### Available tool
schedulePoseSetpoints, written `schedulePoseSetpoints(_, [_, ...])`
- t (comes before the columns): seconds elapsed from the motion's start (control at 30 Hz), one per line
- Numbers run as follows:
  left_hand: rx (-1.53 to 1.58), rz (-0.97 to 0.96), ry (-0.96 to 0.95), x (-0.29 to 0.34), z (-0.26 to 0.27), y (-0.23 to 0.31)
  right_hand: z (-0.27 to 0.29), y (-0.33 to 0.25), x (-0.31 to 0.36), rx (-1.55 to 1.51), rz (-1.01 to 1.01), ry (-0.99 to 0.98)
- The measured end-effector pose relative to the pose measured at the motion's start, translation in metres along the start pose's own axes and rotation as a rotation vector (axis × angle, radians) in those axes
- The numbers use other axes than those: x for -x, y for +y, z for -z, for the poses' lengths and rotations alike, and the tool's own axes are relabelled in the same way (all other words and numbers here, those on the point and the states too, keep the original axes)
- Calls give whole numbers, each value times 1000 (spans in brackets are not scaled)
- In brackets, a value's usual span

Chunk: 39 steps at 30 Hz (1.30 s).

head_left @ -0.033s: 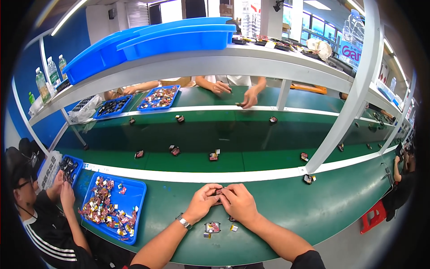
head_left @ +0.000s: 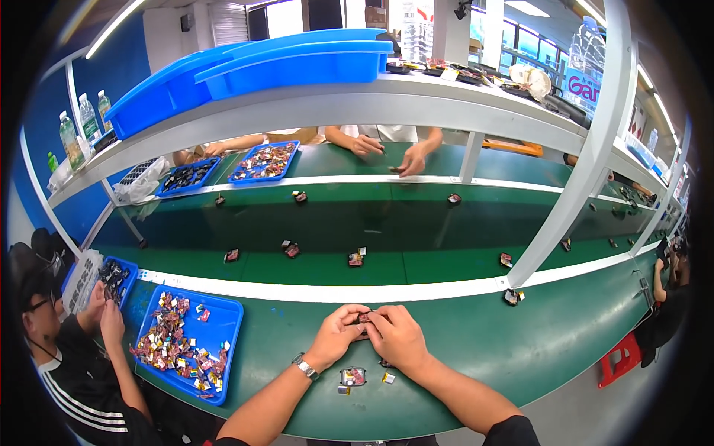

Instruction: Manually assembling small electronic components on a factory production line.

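My left hand (head_left: pixel 335 340) and my right hand (head_left: pixel 399 336) meet over the green table. Between their closed fingertips sits a small dark case with a reddish circuit board (head_left: pixel 364 317), mostly covered by the fingers. Just nearer than the hands lies a watch-shaped case (head_left: pixel 357 377) with a silvery rim and a reddish board inside. A small silver-and-yellow battery (head_left: pixel 343 390) touches or nearly touches its lower left. Another such piece (head_left: pixel 389 377) rests to its right. Partly hidden under my right hand is a small dark piece (head_left: pixel 385 363).
At left stands a blue tray (head_left: pixel 239 327) heaped with small boards and batteries, beside a co-worker (head_left: pixel 52 357). Ahead, a green belt (head_left: pixel 416 256) carries several scattered units. A white shelf frame (head_left: pixel 554 197) crosses above, with a slanting post at right. Another person's hands (head_left: pixel 418 158) work opposite.
A hand of the person opposite has shifted slightly. My own hands and the parts near them look the same.
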<state>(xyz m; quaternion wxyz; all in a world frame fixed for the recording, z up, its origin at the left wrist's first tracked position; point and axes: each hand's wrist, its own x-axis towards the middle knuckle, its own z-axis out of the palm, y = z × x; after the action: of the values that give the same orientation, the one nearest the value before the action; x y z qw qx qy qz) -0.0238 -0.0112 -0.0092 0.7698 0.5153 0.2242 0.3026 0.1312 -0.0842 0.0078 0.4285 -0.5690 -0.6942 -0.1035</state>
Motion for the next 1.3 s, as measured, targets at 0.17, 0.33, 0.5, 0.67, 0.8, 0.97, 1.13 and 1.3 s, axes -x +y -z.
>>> schedulePoseSetpoints(0.17, [-24, 12, 14, -1, 1, -3, -6, 1, 5, 62, 44, 3])
schedulePoseSetpoints(0.33, [-19, 7, 17, -2, 0, -2, -10, 4, 7, 91, 110, 25])
schedulePoseSetpoints(0.5, [-26, 11, 32, -1, 1, -2, -11, 3, 8, 114, 132, 16])
schedulePoseSetpoints(0.67, [-13, 18, 23, -1, -2, -1, -12, 7, 10, 111, 142, 16])
schedulePoseSetpoints(0.8, [-24, -1, 28, -2, -2, -2, -7, 3, 5, 128, 140, 28])
schedulePoseSetpoints(0.97, [38, 17, 70, -2, 4, -1, -4, -5, 0, -27, 54, 8])
schedulePoseSetpoints(1.13, [132, 10, 23, -3, 6, 1, -9, 6, -1, -83, 34, -37])
schedulePoseSetpoints(1.3, [215, -55, 130, -1, -2, 7, -18, 74, -41, 5, -103, 118])
